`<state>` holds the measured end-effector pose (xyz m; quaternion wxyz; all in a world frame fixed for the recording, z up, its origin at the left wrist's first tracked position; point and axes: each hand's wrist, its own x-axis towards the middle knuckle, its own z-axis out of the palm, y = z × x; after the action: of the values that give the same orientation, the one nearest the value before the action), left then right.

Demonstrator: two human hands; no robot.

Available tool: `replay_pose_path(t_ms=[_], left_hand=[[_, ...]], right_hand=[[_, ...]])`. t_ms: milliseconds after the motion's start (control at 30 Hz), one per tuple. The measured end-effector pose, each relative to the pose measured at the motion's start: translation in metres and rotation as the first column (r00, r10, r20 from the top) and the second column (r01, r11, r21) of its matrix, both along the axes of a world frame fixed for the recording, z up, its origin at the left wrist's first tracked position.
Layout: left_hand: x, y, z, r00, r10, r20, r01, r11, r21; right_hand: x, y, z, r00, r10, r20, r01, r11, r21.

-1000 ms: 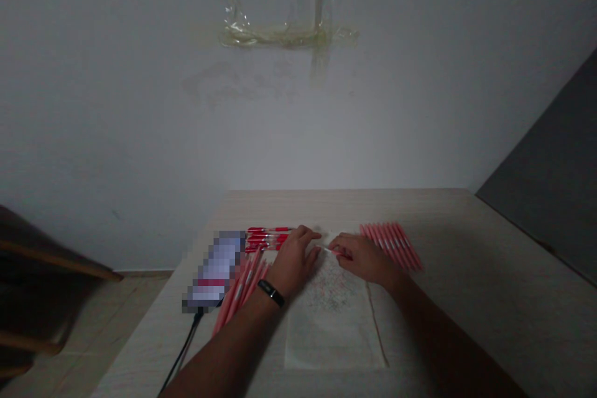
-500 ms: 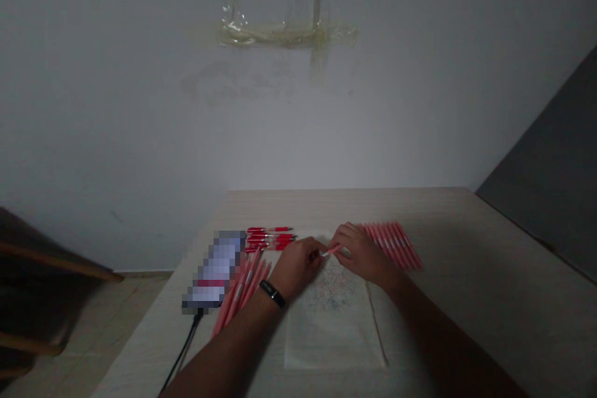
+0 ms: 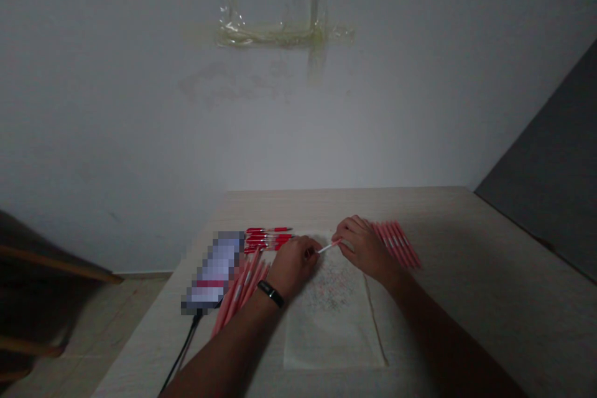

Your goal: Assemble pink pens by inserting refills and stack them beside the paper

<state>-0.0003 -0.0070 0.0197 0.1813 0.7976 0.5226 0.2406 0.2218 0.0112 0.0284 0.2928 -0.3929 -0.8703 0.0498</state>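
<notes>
Over the pale sheet (image 3: 331, 343), both hands (image 3: 291, 264) pinch a slim white stick (image 3: 328, 248).

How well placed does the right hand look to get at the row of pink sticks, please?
Probably yes: the row of pink sticks lies just beside the right hand, with nothing visible between, though it holds a white-and-pink stick.

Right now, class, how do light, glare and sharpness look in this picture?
Head view: dim overall, the wall lighter towards its middle; head view: small glints on the tape; head view: the slim stick between the left hand and right hand lacks crisp detail, the screen is pixelated, and marks on the sheet blur.
</notes>
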Motion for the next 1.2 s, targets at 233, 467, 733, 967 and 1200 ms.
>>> replay_pose_path(t_ms=[233,467,733,967,1200], left_hand=[[-0.002,0.001,-0.001,0.999,0.033,0.003,-0.033,0.999,-0.008],[-0.002,0.001,0.005,0.998,0.069,-0.002,-0.069,0.997,-0.046],[-0.003,0.001,0.005,0.995,0.104,0.001,-0.103,0.993,-0.063],[-0.002,0.000,0.006,0.994,0.108,0.000,-0.107,0.992,-0.062],[-0.003,0.000,0.004,0.995,0.102,-0.005,-0.102,0.994,-0.049]], right_hand=[[0.011,0.007,0.002,0.998,-0.066,-0.024,0.067,0.998,0.014],[0.016,0.013,0.000,0.988,-0.137,-0.067,0.139,0.990,0.020],[0.015,0.014,-0.014,0.980,-0.187,-0.064,0.183,0.981,-0.068],[0.009,0.016,-0.027,0.996,-0.077,-0.036,0.070,0.983,-0.171],[0.006,0.015,-0.031,0.997,-0.037,-0.066,0.023,0.980,-0.199]])
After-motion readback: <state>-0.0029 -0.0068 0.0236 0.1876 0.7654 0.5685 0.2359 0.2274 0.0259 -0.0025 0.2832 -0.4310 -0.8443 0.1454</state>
